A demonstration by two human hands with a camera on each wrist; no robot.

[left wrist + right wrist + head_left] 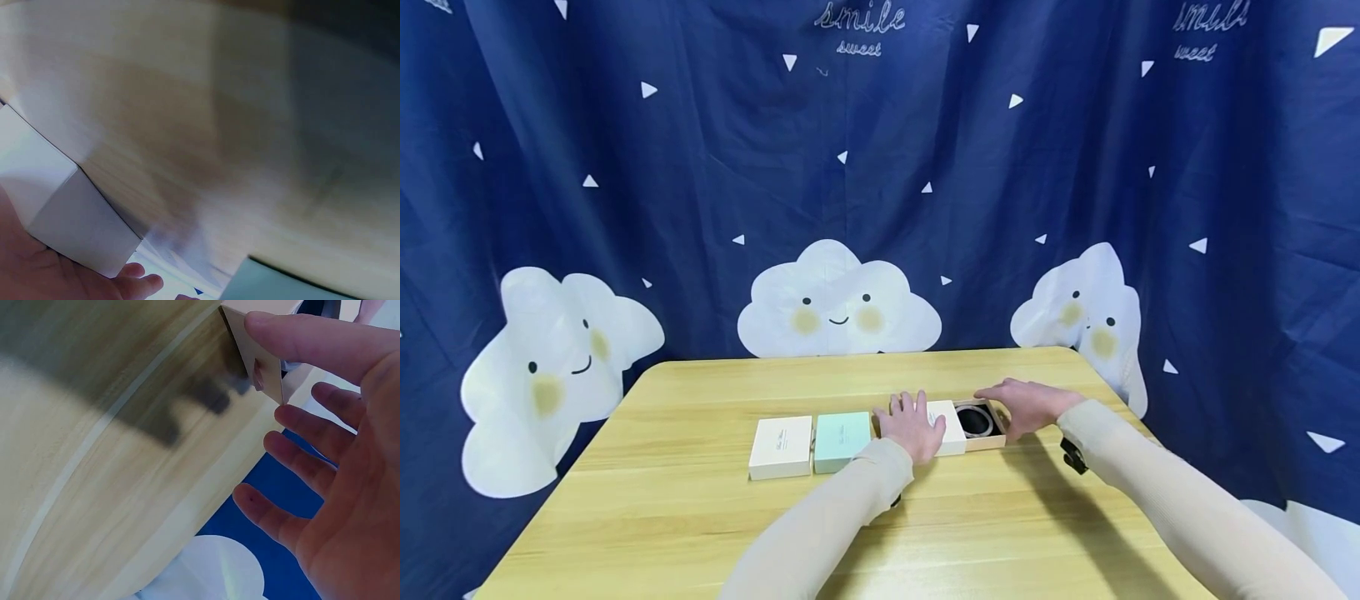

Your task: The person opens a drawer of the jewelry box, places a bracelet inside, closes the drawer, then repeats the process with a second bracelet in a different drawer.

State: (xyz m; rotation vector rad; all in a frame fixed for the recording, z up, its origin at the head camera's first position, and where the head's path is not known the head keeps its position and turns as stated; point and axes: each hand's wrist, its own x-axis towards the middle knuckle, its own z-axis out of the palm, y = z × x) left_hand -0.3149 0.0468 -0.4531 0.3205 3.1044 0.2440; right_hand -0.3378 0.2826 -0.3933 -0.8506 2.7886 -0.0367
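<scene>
A white slide-out box (953,429) lies on the table with its pinkish drawer (985,444) partly out to the right. On dark lining inside that drawer sits a silvery bangle-like ring (974,435). My left hand (912,429) rests on the white sleeve's left part, fingers spread and fairly straight; in the left wrist view the palm lies along the white box (87,219). My right hand (1030,406) is at the drawer's outer end. In the right wrist view its thumb touches the end panel (265,365), while the other fingers extend loosely away from it.
Left of my left hand are a mint-green box (842,437) and, farther left, another white box (781,447), both closed. The wooden table (700,533) ends at a blue curtain (880,167) printed with clouds.
</scene>
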